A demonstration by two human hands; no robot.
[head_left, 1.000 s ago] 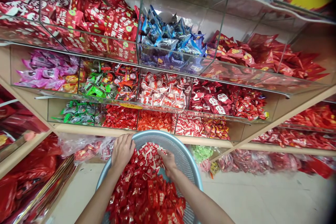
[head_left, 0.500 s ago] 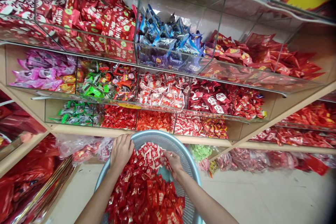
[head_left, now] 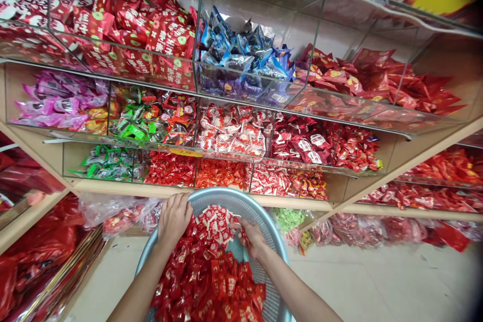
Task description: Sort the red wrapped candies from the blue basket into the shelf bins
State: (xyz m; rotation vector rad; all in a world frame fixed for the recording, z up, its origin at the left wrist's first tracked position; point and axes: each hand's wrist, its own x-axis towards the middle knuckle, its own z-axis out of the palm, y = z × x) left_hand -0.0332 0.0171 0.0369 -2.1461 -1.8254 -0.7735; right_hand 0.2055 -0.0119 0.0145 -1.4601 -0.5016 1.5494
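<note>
A blue-grey plastic basket [head_left: 277,251] stands below the shelf front. My left hand [head_left: 175,219] is closed over its far left rim, back of the hand up. Inside lie candies in shiny red wrappers [head_left: 196,282], and behind them a smaller heap of red-and-white wrapped candies [head_left: 216,220]. At the right edge of that heap, my right hand [head_left: 251,237] has its fingers curled around a few red wrapped candies. Its palm is hidden. Bare basket mesh shows just below this hand.
Glass-fronted shelves [head_left: 241,153] hold compartments of wrapped sweets: blue packets [head_left: 245,55], large red packets [head_left: 132,25], purple [head_left: 60,100] and green ones [head_left: 113,161]. Plastic bags of goods [head_left: 358,229] lie under the bottom board. Red packaging [head_left: 41,241] fills the lower left.
My right hand has shifted slightly to the right and its fingers have curled in more. My left hand and the basket stay put.
</note>
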